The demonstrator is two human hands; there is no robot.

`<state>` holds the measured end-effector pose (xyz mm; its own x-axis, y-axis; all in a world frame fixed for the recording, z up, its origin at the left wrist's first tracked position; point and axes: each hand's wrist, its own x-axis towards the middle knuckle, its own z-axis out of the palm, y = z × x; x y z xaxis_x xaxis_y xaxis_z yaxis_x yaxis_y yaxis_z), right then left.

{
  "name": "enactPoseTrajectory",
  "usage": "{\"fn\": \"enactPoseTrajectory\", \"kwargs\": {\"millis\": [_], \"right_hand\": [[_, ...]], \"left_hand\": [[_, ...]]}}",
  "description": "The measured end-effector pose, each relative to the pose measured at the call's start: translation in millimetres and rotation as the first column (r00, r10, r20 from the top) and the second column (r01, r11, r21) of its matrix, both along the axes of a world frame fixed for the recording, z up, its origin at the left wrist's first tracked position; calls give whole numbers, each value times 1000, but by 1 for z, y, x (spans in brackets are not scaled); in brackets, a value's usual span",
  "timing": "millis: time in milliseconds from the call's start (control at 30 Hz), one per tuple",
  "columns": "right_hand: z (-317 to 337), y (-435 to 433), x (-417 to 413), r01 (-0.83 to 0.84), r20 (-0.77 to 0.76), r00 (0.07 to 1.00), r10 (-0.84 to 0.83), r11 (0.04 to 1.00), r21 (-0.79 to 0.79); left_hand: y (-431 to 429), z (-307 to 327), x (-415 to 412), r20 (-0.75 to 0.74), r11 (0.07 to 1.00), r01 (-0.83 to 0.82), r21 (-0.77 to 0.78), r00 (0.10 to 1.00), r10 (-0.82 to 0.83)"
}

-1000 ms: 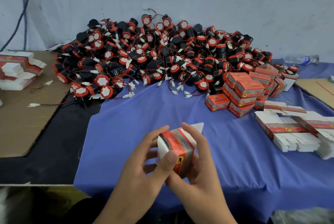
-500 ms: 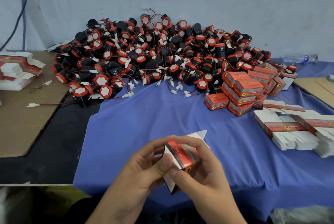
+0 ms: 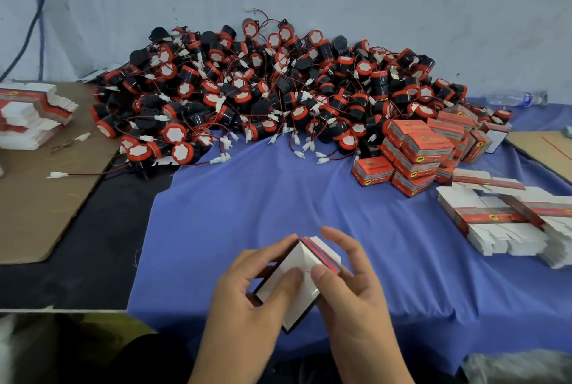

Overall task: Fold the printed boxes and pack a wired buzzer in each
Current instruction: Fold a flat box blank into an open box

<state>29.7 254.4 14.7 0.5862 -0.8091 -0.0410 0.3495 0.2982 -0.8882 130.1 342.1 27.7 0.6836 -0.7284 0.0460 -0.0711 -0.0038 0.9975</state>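
Now the printed box (image 3: 298, 256), held low in the centre of the frame just above the blue cloth (image 3: 278, 197) on the desk, shows a white panel to the camera, where half a second ago its red printed face was uppermost. The left-hand grip (image 3: 247, 300) and the right-hand grip (image 3: 356, 300) both curl round it, thumbs pressing side by side on the white panel and fingers wrapped behind. At mid right lie flat box blanks (image 3: 501, 228), and beyond them a stack of folded boxes (image 3: 414, 148), both unchanged. Farther back the heap of wired buzzers (image 3: 263, 89) fills the centre against the wall. More blanks (image 3: 28, 114) sit on cardboard (image 3: 37, 204) at the left edge.
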Motion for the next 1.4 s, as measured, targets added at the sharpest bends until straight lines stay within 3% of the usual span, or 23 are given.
{"fn": "enactPoseTrajectory", "kwargs": {"millis": [267, 433, 533, 667, 800, 1067, 1233, 1400], "right_hand": [[-3, 12, 6, 131, -141, 976, -166, 965, -228], [5, 11, 0, 62, -252, 956, -153, 939, -338], [8, 9, -4, 56, -309, 925, -222, 883, -466], [12, 7, -10, -23, -396, 858, -328, 744, -668], [17, 5, -11, -11, -311, 932, -184, 846, -533], [13, 8, -6, -10, -415, 857, -305, 796, -605], [12, 7, -6, 4, -411, 856, -314, 800, -601], [20, -9, -14, -83, -361, 932, -37, 946, -312]], "left_hand": [[-3, -7, -14, 229, 985, -173, -18, 958, 172], [-2, -12, -6, 368, 982, -187, -40, 910, 189], [-2, -12, -4, 396, 987, -150, -65, 903, 163], [-1, -15, -4, 356, 965, -193, -179, 901, 247], [2, -18, 0, 338, 955, -147, -256, 912, 231], [1, -16, 7, 480, 972, -59, -227, 862, 165], [1, -12, 6, 561, 978, -44, -203, 814, 153], [6, -4, 11, 604, 983, 66, -173, 795, 53]]}}
